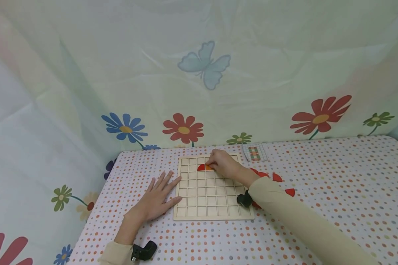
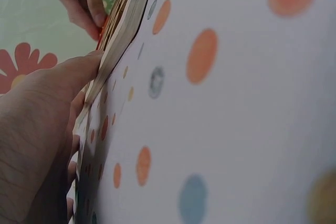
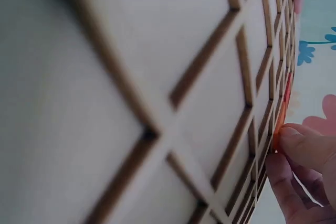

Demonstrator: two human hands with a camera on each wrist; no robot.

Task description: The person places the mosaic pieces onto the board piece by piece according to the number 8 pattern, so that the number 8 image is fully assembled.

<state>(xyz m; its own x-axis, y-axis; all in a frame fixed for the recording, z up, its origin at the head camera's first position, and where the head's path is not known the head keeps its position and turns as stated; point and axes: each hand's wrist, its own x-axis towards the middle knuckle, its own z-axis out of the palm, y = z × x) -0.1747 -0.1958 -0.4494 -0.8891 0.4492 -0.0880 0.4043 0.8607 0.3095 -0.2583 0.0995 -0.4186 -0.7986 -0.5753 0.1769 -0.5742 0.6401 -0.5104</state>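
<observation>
A light wooden board (image 1: 201, 201) with raised grid lines lies on the dotted tablecloth. My right hand (image 1: 224, 163) is over its upper part and pinches an orange piece (image 3: 280, 124) between thumb and fingers, at one of the squares. Just left of it, a red piece (image 1: 201, 167) with a curved edge sits in a square. Flat on the cloth rests my left hand (image 1: 157, 198), fingers spread. Its thumb (image 2: 84, 69) and index fingertip touch the board's left edge. The right forearm hides part of the board's right side.
Several red curved pieces (image 1: 277, 177) lie on the cloth right of the board, some partly behind the right arm. A card (image 1: 254, 152) with a coloured grid pattern lies beyond the board's upper right corner. A flowered curtain (image 1: 258, 92) hangs behind the table.
</observation>
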